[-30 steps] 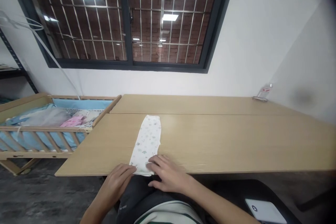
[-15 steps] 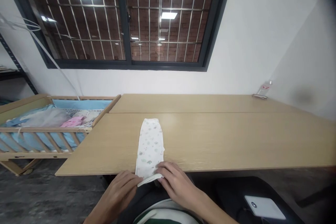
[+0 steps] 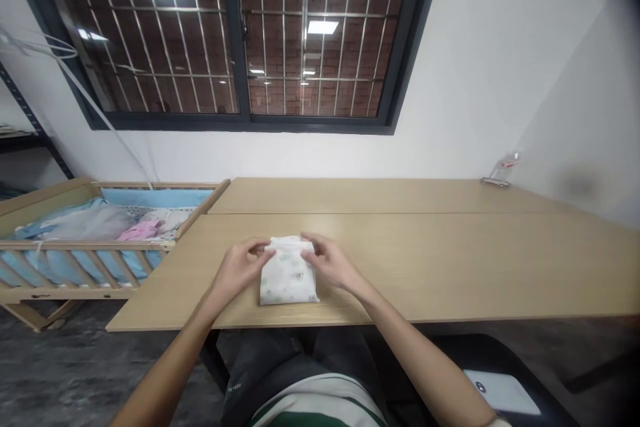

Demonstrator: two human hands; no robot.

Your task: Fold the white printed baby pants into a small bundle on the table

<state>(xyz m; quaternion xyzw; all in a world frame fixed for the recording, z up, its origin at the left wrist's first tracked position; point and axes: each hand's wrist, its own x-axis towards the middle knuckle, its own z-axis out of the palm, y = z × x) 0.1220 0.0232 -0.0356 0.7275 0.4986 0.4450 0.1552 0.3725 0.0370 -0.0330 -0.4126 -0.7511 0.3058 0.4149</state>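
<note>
A small white garment with a faint print (image 3: 289, 273) lies folded in half on the wooden table (image 3: 425, 267), near its front edge. My left hand (image 3: 239, 265) pinches the garment's far left corner. My right hand (image 3: 327, 261) pinches the far right corner. Both hands rest at the fold's far edge with their fingers closed on the cloth.
A wooden cot (image 3: 90, 240) with blue lining and pink and grey cloths stands left of the table. A small clear object (image 3: 501, 171) sits at the table's far right by the wall. A white phone (image 3: 500, 392) lies at lower right. A barred window is behind.
Both hands took the garment's near end at the table's front edge and carried it away from me over the rest, so the long strip is now folded in half.
</note>
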